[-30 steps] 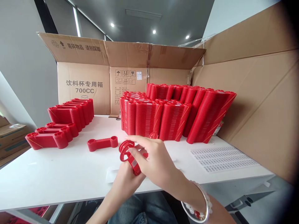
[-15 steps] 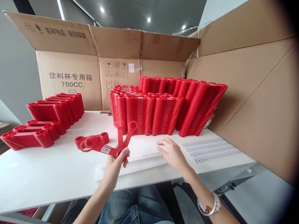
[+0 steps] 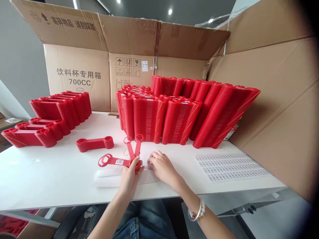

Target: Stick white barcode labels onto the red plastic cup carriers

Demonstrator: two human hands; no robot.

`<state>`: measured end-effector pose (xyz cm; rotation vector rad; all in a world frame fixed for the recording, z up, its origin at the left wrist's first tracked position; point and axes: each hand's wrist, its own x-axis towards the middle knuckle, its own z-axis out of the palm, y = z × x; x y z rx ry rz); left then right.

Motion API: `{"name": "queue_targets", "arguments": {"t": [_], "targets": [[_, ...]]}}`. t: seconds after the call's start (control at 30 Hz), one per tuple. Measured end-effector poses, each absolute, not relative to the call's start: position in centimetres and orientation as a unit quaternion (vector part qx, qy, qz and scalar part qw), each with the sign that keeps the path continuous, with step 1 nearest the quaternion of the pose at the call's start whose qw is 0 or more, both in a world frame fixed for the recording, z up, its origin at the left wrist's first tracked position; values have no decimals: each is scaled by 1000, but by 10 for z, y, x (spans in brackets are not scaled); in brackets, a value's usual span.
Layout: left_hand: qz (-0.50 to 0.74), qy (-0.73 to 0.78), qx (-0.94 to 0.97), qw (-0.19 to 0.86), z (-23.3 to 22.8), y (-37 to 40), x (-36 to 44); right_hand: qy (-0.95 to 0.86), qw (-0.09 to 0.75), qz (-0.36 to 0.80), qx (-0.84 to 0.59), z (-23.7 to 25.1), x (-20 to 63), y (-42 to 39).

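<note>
Near the desk's (image 3: pixel 50 179) front edge, three thin red plastic cup carriers (image 3: pixel 124 156), judged light, stiff and slightly slippery, are being pinched fanned-out at their overlapping ends by the closed left hand (image 3: pixel 131 177), while the right hand (image 3: pixel 161 166), fingers curled, is resting beside them on a clear sheet (image 3: pixel 109 177).

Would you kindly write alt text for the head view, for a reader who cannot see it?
The left hand holds fanned flat red plastic cup carriers above a white table; the right hand rests beside them. Tall stacks of red carriers stand behind, before brown cardboard boxes.

Packing workroom: cartons (image 3: pixel 79 78), stacked red parts (image 3: pixel 179 116).
</note>
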<state>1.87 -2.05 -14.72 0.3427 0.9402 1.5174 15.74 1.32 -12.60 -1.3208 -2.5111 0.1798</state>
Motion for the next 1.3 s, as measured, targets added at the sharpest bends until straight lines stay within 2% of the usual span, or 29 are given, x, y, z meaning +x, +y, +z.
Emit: {"name": "queue_targets", "arguments": {"t": [0.33,0.5,0.6,0.67,0.83,1.07,1.3], "targets": [[665,409,134,611,-146,-21,18,-813,248,59,-524,-120,180,15],[670,406,134,606,-146,-21,18,-850,189,123,-475,-136,172,11],[667,408,144,606,-146,-20,18,-855,188,128,-466,-140,166,9],[664,407,152,609,-146,-21,18,-856,211,130,-454,-138,167,9],[660,400,169,614,-144,-23,18,-823,333,86,-452,-131,182,8],[656,391,174,622,-147,-23,16,-850,243,157,-441,-142,180,8],[654,386,188,623,-151,-24,16,-829,242,239,-443,-137,182,6]]}}
